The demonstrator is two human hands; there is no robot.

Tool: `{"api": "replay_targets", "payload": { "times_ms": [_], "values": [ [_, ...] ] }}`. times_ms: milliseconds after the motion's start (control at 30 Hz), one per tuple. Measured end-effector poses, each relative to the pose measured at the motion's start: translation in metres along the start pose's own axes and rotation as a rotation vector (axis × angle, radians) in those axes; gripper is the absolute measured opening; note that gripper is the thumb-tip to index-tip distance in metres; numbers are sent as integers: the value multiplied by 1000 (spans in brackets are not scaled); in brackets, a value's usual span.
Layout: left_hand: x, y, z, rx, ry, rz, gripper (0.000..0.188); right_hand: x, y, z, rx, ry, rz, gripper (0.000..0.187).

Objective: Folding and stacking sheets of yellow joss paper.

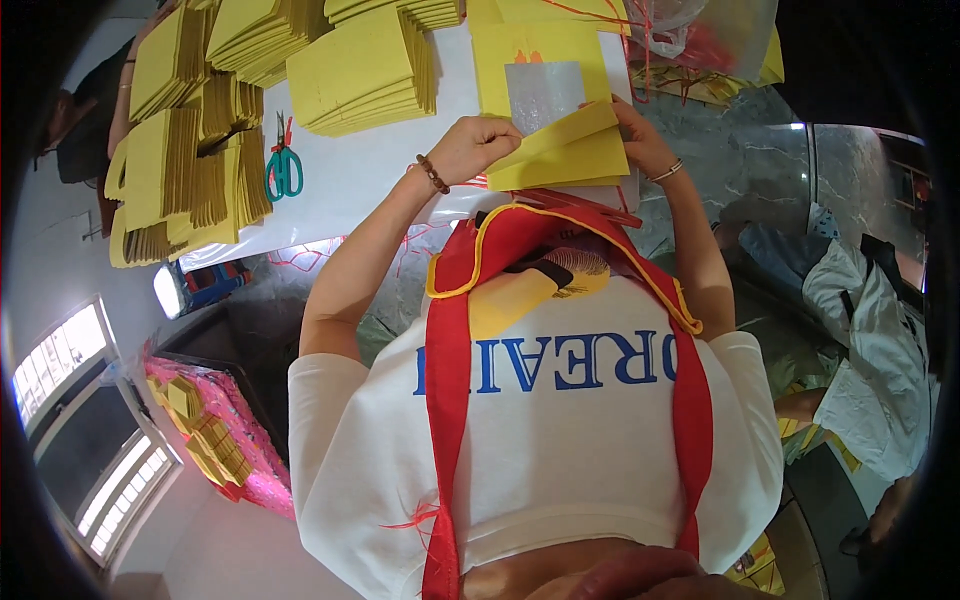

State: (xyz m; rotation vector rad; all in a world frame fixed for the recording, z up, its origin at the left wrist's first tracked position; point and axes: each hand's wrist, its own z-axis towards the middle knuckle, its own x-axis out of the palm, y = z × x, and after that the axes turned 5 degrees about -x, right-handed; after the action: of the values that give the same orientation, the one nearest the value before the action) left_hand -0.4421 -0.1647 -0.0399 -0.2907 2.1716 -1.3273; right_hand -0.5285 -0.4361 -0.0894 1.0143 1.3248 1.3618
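A yellow paper sheet (560, 172) lies at the table's near edge, its near part raised in a slanting fold. My left hand (478, 148) is closed on the fold's left end, thumb and curled fingers pressed together. At the right end, my right hand (645, 142) grips the sheet's edge, with some fingers hidden behind the paper. Just beyond the fold, a silver-grey rectangle (545, 92) shows against yellow paper, with two small orange marks above it. Red cords (575, 200) run along the table edge below the sheet.
Stacks of folded yellow paper (360, 75) cover the table's far left and middle. Green-handled scissors (284, 172) lie beside them. A clear plastic bag (720, 35) and red string sit at the far right. Another person's arm (122, 100) shows at far left; someone in white (865, 350) is at right.
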Motion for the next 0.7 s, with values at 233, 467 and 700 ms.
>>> {"api": "replay_targets", "payload": {
  "times_ms": [233, 467, 700],
  "values": [
    [7, 2, -1, 32, 2, -74, 22, -2, 1, -2, -28, 41, -25, 44],
    [37, -31, -17, 538, -201, 663, 57, -3, -3, -3, -96, -1, -58, 41],
    [35, -22, -14, 623, -187, 796, 54, -4, 0, -3, -66, 0, -22, 36]
  ]
}}
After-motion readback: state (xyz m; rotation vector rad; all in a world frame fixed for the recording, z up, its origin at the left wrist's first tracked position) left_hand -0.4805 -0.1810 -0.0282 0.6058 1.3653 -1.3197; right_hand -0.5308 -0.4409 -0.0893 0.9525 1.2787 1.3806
